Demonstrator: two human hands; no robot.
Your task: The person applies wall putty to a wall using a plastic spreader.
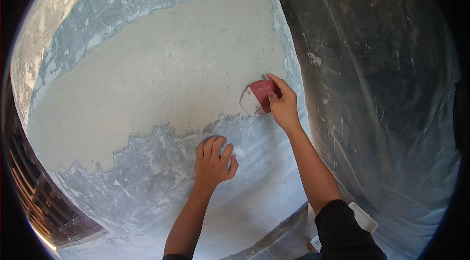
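My right hand (285, 103) grips a dark red, flat plaster spreader (262, 92) between thumb and fingers. The spreader lies against the wall near its right edge, and pale wet plaster coats its left part. Across the wall's middle runs a broad patch of smooth, light grey plaster (181, 54), with a ragged lower border. Below that border, my left hand (214, 159) rests by the bluish-grey wall surface (161, 172), fingers apart and slightly bent, holding nothing.
A dark sheet of plastic (372, 88) hangs to the right of the wall. Beside my right sleeve, low down, stands a white tray (363, 217). Brown slatted woodwork (44, 196) shows at the lower left, and a tiled floor (291, 240) lies beneath the wall.
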